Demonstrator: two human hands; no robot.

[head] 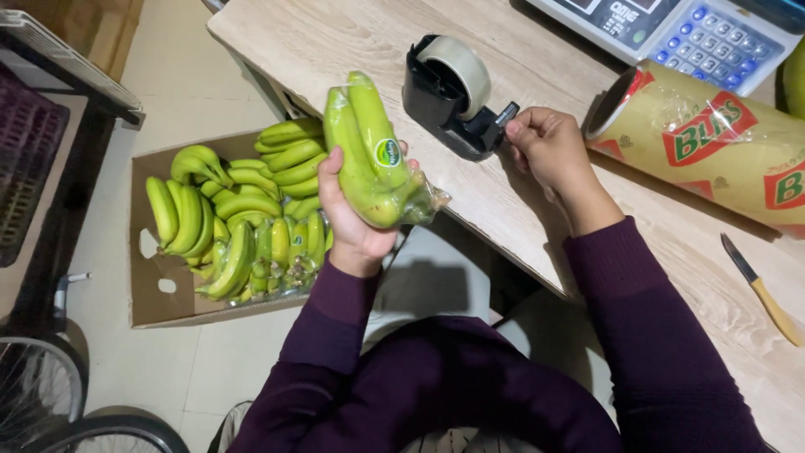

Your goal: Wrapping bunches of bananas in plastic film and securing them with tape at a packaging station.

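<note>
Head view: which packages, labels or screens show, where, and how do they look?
Sticker: small green-white oval on the wrapped bananas in the left hand.
Film roll: yellow, red-green label, on the table, right.
Scale: grey, blue keys, top right.
Box: brown cardboard, floor.

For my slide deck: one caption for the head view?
Left hand holds wrapped green bananas; right hand pinches at the tape dispenser.
</note>
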